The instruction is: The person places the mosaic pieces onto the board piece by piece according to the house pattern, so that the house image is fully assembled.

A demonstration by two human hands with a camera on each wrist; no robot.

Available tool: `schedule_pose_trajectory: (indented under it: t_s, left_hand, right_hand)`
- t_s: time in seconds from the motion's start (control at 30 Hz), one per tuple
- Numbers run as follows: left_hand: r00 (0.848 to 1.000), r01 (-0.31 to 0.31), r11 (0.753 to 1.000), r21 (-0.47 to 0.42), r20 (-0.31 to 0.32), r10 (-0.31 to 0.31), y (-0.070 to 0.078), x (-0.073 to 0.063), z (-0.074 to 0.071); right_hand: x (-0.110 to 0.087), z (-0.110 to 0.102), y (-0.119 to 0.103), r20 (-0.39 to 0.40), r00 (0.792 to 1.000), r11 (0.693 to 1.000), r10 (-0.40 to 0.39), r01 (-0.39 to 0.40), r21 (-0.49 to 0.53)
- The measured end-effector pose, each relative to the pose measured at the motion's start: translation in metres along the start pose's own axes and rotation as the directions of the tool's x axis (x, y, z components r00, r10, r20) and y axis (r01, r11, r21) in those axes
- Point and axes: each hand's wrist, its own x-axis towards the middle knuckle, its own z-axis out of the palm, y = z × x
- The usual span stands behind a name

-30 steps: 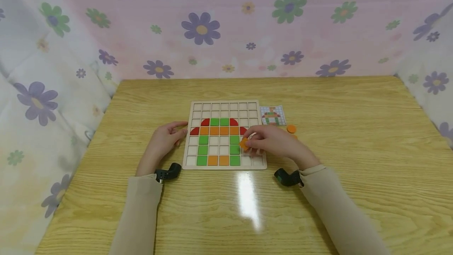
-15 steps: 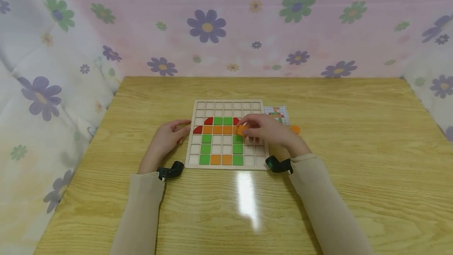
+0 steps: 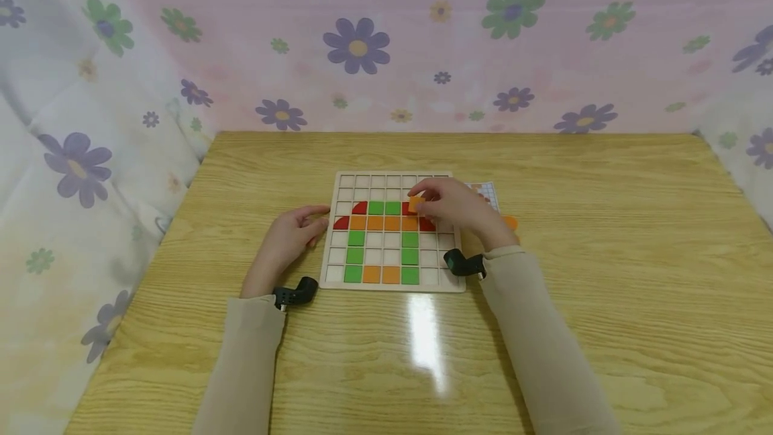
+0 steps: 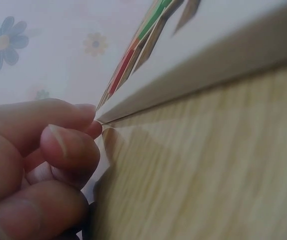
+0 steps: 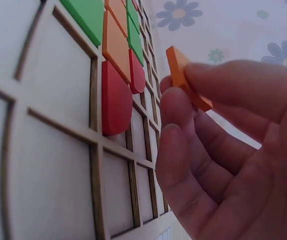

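Observation:
My right hand pinches an orange square tile between thumb and fingers. In the head view the tile overlaps the red quarter-round piece at the upper right of the pattern; the right wrist view shows it raised off the wooden grid board. Green square tiles, orange ones and red rounded pieces fill some of the board's cells. My left hand lies at the board's left side, its fingertips right at the edge, with the fingers loosely bent.
A small printed pattern card lies at the board's right, partly behind my right hand. Beside it, an orange piece shows past my wrist. A flowered cloth hangs behind the wooden table.
My right hand has moved the orange tile away from me, from beside the lower green column to the pattern's upper right. The left hand stays at the board's edge; the view shifts slightly.

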Motion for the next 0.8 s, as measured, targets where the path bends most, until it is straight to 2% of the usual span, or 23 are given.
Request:
schedule_pose_trajectory:
  t_s: [0.13,0.3,0.8]
  left_hand:
    - [1.0,0.006,1.0,-0.008,-0.009,-0.006,-0.001,0.001,0.0]
    - [1.0,0.01,1.0,-0.016,-0.015,-0.01,-0.001,0.001,0.0]
    - [1.0,0.005,1.0,0.0,-0.01,-0.005,-0.001,0.002,0.0]
  right_hand:
    - [0.007,-0.001,-0.004,-0.032,0.999,0.998,0.03,-0.032,-0.048]
    - [0.016,-0.002,-0.009,-0.048,0.999,0.995,0.0,-0.005,-0.101]
    - [0.038,0.007,-0.011,-0.096,0.995,0.999,0.021,-0.024,-0.024]
